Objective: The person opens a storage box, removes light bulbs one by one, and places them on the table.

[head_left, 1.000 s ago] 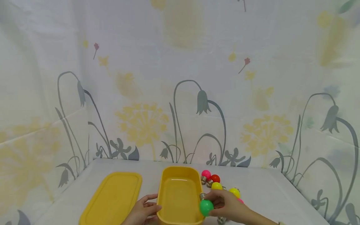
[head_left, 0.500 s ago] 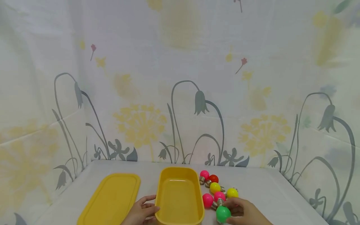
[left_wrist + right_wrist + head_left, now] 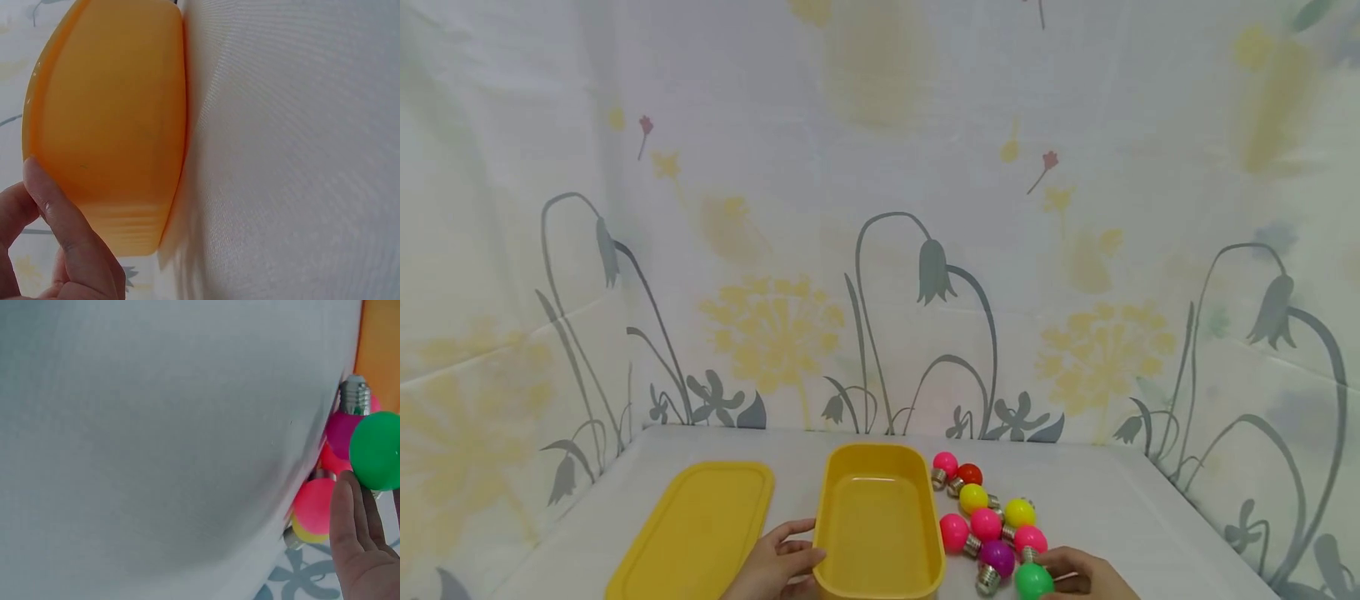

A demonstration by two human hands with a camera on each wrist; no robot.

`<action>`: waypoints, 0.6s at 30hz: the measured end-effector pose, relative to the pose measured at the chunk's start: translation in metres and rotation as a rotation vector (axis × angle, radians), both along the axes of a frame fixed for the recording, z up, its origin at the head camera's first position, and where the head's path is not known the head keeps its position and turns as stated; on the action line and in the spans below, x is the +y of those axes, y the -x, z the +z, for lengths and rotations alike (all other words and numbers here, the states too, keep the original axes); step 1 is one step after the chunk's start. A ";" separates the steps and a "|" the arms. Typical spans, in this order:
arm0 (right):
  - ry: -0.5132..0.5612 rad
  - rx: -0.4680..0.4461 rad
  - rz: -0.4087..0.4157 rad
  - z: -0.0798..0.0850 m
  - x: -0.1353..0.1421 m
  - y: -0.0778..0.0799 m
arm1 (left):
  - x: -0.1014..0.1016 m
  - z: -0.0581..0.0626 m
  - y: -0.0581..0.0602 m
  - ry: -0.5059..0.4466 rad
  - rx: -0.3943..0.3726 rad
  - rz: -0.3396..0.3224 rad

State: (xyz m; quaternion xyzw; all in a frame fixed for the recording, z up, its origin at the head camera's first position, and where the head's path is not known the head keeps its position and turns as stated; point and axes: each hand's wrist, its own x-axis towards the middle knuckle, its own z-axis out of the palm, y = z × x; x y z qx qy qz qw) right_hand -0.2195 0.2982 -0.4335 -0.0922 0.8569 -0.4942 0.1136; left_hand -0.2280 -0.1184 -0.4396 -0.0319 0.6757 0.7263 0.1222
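A deep yellow plastic box stands in the middle of the table, with nothing inside. My left hand grips its left wall, thumb at the rim; the left wrist view shows the thumb against the box's outer edge. At the front right my right hand pinches a green light bulb between fingers and thumb, its metal screw base pointing away. Close beside it lie a purple bulb and a pink bulb. In the right wrist view the green globe overlaps the purple one.
More bulbs lie right of the box: a red bulb, a yellow bulb, another yellow bulb and several pink ones. A flat yellow lid lies left of the box. Flower-printed cloth hangs behind the white table.
My right hand has carried the green bulb rightward, from the box's right rim to beside the other bulbs, uncovering the pink and purple ones. The left hand has stayed on the box.
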 end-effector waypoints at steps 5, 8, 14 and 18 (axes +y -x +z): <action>-0.004 -0.032 0.010 -0.005 0.003 0.009 | -0.003 0.000 -0.003 -0.028 -0.010 -0.011; 0.009 -0.052 0.060 -0.008 0.002 0.012 | -0.004 0.000 -0.004 -0.023 -0.015 -0.005; -0.009 -0.066 0.068 -0.006 0.000 0.014 | -0.001 0.002 -0.001 0.015 -0.002 0.008; -0.065 -0.080 0.001 -0.002 0.000 0.016 | 0.005 0.006 0.000 0.065 0.016 0.028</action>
